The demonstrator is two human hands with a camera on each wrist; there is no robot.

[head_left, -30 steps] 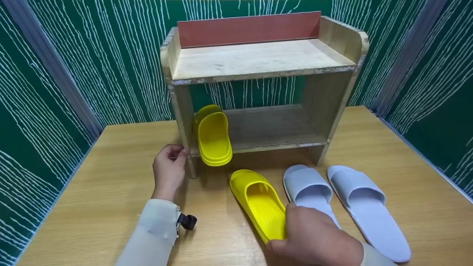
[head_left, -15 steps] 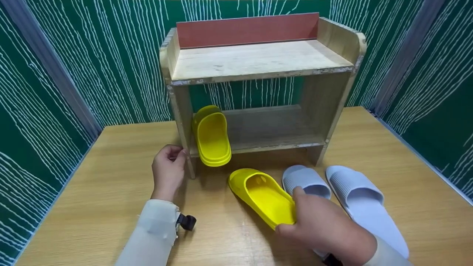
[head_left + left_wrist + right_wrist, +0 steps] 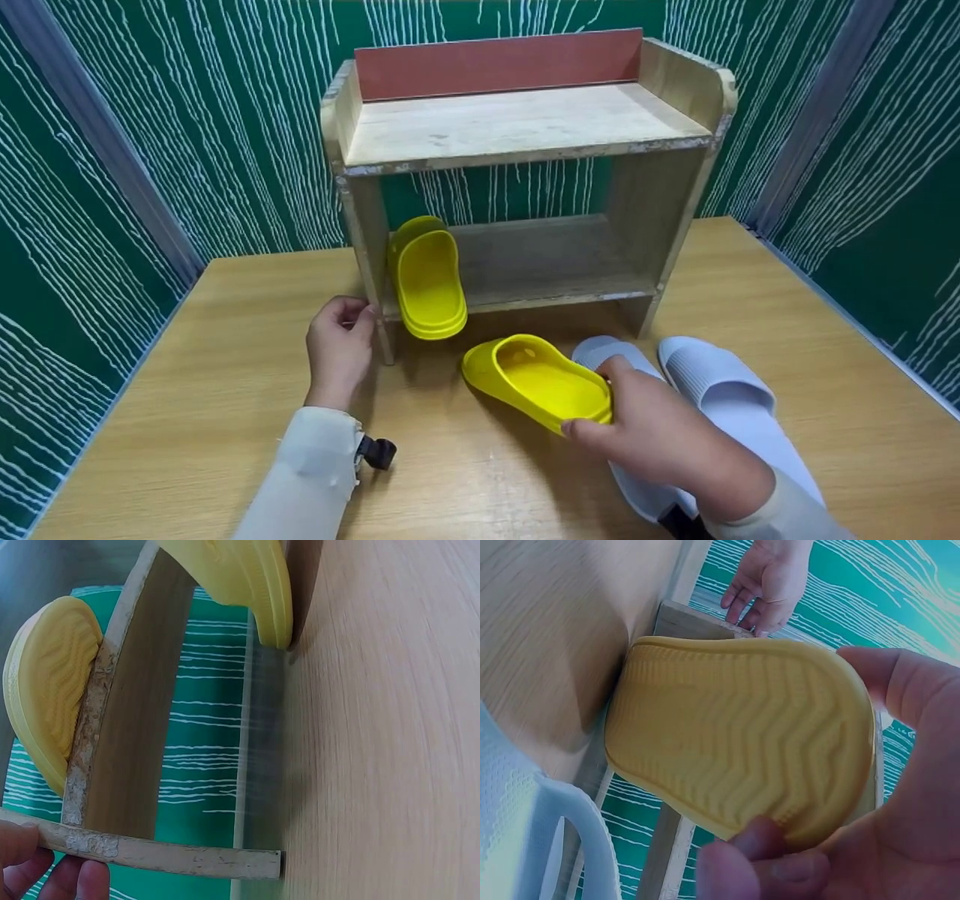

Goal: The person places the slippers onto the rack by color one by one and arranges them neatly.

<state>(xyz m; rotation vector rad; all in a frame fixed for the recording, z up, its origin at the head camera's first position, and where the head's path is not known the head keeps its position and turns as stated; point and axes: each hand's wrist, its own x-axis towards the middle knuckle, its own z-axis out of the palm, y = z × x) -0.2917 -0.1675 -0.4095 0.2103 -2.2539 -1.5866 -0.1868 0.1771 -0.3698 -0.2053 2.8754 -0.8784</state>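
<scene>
My right hand (image 3: 652,427) grips the heel of a yellow slipper (image 3: 555,382), thumb on one side and fingers on the other. The heel is raised while the toe points left, low over the table; the right wrist view shows its zigzag sole (image 3: 742,735). My left hand (image 3: 341,345) pinches the front edge of the wooden rack's left side panel (image 3: 172,855). Another yellow slipper (image 3: 431,285) rests on the rack's lower shelf against that panel, its heel jutting past the shelf edge.
Two pale slippers stand on the table (image 3: 187,375) at right: one (image 3: 645,480) lies partly behind my right hand, the other (image 3: 750,405) beside it. The wooden rack (image 3: 525,127) has a bare upper shelf with a red back board (image 3: 499,69). Green walls (image 3: 247,135) with white streaks surround the table.
My right hand has lifted the heel of the yellow slipper and swung it right and away from me, so the slipper now lies more sideways. The left hand stays on the rack.
</scene>
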